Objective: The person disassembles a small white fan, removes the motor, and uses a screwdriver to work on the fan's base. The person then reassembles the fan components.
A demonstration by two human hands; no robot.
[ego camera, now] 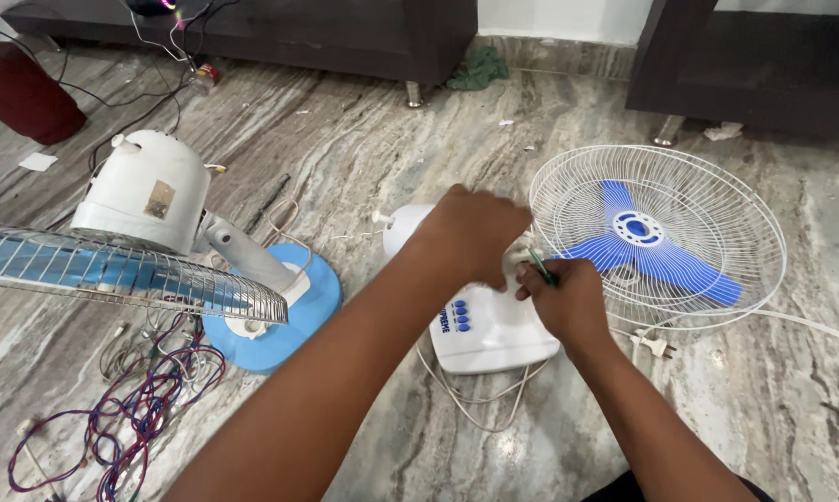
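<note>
I am looking down at a smooth white plastic table fan (494, 321) lying on the veined marble floor (392, 139), its round wire grille (717, 195) over blue blades. My left hand (472, 232) is curling down over its neck; my right hand (568, 297) is pinching a thin green screwdriver (541, 267) beside it.

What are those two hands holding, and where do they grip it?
The right hand grips a thin green tool by its lower end. The left hand presses on the white fan base, near its neck.
</note>
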